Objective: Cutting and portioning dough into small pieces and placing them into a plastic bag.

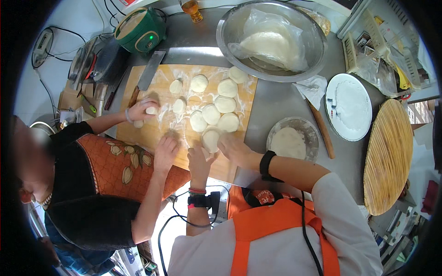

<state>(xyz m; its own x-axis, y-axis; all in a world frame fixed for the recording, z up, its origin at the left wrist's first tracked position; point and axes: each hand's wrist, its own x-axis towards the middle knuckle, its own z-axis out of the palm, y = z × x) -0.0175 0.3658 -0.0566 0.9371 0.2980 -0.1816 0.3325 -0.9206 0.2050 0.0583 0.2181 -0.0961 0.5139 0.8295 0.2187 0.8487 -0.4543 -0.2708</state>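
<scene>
At the front edge of the floured wooden board (162, 76), my two hands work close together. My left hand (199, 162) curls its fingers and thumb around a small pale piece of dough (205, 153), mostly covered. My right hand (237, 151) has its bent fingers against the side of a flattened dough round (211, 139); its thumb is hidden. Several more rounds, such as one dough round (211, 114), lie just beyond, some touching. To the left, a co-worker's hand (142, 110) holds a dough piece (151, 110), while their other hand (166, 149) rests near the board's edge.
A cleaver (150, 71) lies across the board's far left. Behind stands a large metal bowl (317, 55) with bagged dough. To my right are a flour bowl (315, 139), a rolling pin (322, 131), a white plate (348, 108) and a slatted wooden lid (389, 156). A green cooker (140, 32) stands back left.
</scene>
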